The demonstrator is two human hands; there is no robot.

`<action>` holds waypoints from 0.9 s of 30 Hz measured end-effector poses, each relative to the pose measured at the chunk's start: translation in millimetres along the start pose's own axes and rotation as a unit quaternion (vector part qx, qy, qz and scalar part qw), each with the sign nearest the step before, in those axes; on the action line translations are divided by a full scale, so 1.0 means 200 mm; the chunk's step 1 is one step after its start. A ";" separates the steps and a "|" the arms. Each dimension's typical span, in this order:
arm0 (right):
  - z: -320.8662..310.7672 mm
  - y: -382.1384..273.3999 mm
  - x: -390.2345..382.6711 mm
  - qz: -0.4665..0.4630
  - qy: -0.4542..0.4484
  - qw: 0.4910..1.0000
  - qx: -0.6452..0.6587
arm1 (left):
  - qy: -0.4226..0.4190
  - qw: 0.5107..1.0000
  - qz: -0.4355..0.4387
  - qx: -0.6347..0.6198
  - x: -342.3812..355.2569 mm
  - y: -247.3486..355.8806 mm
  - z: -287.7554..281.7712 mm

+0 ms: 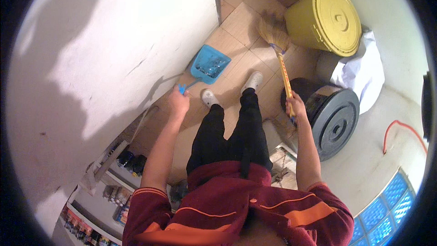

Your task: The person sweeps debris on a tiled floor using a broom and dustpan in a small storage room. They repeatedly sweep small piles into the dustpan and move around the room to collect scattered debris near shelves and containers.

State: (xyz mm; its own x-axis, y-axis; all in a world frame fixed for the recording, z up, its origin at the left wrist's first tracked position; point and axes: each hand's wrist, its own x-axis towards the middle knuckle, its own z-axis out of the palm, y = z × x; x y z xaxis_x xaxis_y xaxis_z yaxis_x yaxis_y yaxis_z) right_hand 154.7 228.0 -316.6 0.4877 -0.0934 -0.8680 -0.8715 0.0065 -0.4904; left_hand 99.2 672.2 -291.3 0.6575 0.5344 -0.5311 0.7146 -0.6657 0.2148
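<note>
My left hand point(179, 101) is closed round the handle of a blue dustpan point(204, 74), whose pan lies just ahead of my feet beside the white wall. Dark debris is scattered in the pan. On the other side, my right hand point(296, 106) grips the yellow handle of a broom point(285, 74). The broom's straw bristles point(273, 33) point away from me, close to the yellow bin, and their far ends look blurred. Whether they touch the floor I cannot tell.
A yellow lidded bin point(304, 20) stands far right, with a white sack point(364, 70) beside it. Nearer is a dark lidded bin point(334, 123). The white wall point(136, 32) bounds the tiled floor point(239, 27) on the left. Shelves with items point(116, 177) stand at lower left.
</note>
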 end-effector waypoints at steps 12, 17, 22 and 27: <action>0.51 0.85 -0.71 0.057 0.020 0.998 0.024 | -0.017 0.998 0.050 -0.047 0.01 -0.03 0.04; 0.51 0.62 -0.23 -0.064 0.030 0.994 -0.086 | 0.010 0.999 0.047 -0.019 0.02 -0.02 0.07; 0.56 0.83 -0.05 -0.022 -0.059 0.994 -0.088 | 0.033 0.998 0.056 0.014 0.02 -0.08 0.09; 0.36 1.34 -0.66 0.015 -0.037 0.999 -0.008 | 0.046 0.996 0.065 -0.030 -0.09 -0.26 0.17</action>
State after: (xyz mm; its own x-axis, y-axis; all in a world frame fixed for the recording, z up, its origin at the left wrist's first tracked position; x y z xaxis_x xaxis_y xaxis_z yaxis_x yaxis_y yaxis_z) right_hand -139.6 314.5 -339.7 0.4627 -0.0191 -0.8863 -0.8865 -0.0073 -0.4627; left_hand 41.8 680.2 -320.3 0.7632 0.4929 -0.4178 0.6325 -0.7022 0.3269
